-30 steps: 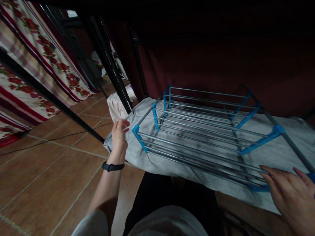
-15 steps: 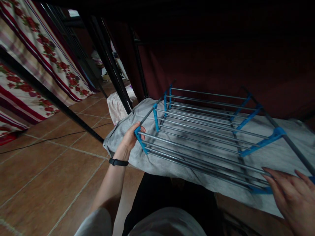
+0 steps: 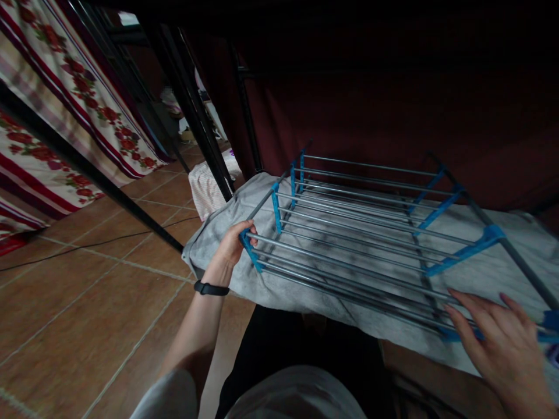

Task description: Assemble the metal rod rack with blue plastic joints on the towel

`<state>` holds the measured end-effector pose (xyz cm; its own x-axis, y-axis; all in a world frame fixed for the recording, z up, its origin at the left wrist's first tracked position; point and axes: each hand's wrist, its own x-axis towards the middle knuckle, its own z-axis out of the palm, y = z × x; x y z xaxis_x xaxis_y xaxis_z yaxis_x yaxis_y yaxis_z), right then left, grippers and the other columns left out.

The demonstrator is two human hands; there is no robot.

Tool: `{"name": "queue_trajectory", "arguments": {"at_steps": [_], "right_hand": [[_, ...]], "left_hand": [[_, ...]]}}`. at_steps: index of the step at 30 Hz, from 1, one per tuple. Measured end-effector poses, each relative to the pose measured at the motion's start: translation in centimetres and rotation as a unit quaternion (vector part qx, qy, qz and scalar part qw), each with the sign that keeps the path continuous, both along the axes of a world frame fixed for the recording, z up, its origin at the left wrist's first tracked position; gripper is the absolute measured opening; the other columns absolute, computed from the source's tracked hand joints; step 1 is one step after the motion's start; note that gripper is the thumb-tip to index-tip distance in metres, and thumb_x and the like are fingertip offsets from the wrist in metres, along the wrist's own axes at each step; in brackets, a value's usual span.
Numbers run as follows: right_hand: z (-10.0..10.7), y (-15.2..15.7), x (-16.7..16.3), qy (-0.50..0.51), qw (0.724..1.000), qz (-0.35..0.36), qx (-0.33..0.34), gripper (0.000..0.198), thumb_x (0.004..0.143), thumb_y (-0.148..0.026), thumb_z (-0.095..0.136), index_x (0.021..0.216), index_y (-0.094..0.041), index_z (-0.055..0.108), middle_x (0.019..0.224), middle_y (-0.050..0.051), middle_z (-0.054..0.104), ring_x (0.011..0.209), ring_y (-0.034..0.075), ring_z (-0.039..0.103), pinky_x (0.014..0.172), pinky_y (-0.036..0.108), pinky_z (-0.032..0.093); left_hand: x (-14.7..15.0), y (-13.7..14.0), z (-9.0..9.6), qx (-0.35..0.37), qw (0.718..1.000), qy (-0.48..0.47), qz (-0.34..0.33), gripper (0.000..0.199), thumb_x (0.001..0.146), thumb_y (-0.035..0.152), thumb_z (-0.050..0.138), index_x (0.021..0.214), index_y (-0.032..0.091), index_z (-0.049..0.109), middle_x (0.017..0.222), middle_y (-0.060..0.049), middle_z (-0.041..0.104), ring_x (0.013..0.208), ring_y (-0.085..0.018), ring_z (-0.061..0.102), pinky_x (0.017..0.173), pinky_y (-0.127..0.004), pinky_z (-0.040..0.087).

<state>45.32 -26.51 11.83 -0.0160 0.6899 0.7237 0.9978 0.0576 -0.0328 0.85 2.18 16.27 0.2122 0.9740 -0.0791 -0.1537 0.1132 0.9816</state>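
A shoe rack of thin grey metal rods with blue plastic connectors rests on a grey cloth-covered surface. My left hand wraps round its near left corner, at the blue connector where the front rod ends. Near the right end of that same rod, my right hand has thumb and fingers on either side of it. The right hand partly covers the near right corner and its blue piece. A black band circles my left wrist.
Black metal posts of a frame stand to the left, and a slanting black bar crosses there. A dark red curtain hangs behind. Floral fabric hangs at far left. A cable lies on the tiled floor.
My right hand has slid a little leftward along the front rod, uncovering more of the blue corner. My left hand stays at the left corner, and the rack has barely moved.
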Motion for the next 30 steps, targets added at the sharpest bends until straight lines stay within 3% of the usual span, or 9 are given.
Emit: {"name": "queue_trajectory", "arguments": {"at_steps": [3,7,11,18,30], "right_hand": [[0.3,2.3,-3.3,-0.057,0.997,0.043,-0.023,0.049,0.089,-0.031,0.057,0.137,-0.026,0.048,0.103,0.006,0.067,0.092,0.021,0.062,0.107,0.049,0.036],[1.3,6.0,-8.7,-0.108,0.990,0.074,-0.061,0.047,0.089,-0.021,0.056,0.136,-0.019,0.047,0.108,0.006,0.064,0.098,0.019,0.058,0.107,0.044,0.035],[2.3,8.1,-11.9,-0.115,0.984,0.073,-0.111,0.050,0.088,-0.011,0.053,0.137,-0.018,0.046,0.110,0.007,0.062,0.099,0.020,0.056,0.095,0.037,0.042],[2.0,8.3,-12.0,-0.102,0.983,0.078,-0.128,0.052,0.088,-0.007,0.050,0.137,-0.024,0.048,0.103,0.005,0.060,0.089,0.018,0.055,0.085,0.033,0.044],[1.7,8.3,-11.8,-0.089,0.988,0.082,-0.099,0.054,0.084,-0.004,0.046,0.135,-0.023,0.050,0.100,0.006,0.061,0.088,0.019,0.054,0.083,0.034,0.045]], "left_hand": [[0.2,-0.1,0.0,-0.002,1.000,0.000,0.008,0.029,0.076,0.041,0.060,0.063,0.015,0.060,0.048,-0.002,0.055,0.045,-0.013,0.051,0.048,-0.023,0.042],[0.6,-0.5,0.2,-0.008,1.000,-0.003,0.011,0.032,0.078,0.043,0.058,0.061,0.016,0.058,0.048,-0.002,0.053,0.046,-0.013,0.051,0.048,-0.023,0.042],[1.0,-0.8,0.4,-0.012,1.000,-0.013,0.021,0.032,0.078,0.043,0.057,0.059,0.016,0.057,0.050,-0.002,0.053,0.045,-0.013,0.051,0.048,-0.024,0.042],[1.8,-0.9,0.3,-0.023,0.998,-0.040,0.040,0.033,0.076,0.042,0.058,0.055,0.018,0.050,0.052,-0.002,0.052,0.046,-0.012,0.048,0.045,-0.023,0.038],[2.5,-1.5,0.0,0.013,0.996,-0.004,0.090,0.036,0.078,0.045,0.054,0.055,0.018,0.055,0.050,-0.003,0.055,0.045,-0.013,0.049,0.044,-0.025,0.037]]}}
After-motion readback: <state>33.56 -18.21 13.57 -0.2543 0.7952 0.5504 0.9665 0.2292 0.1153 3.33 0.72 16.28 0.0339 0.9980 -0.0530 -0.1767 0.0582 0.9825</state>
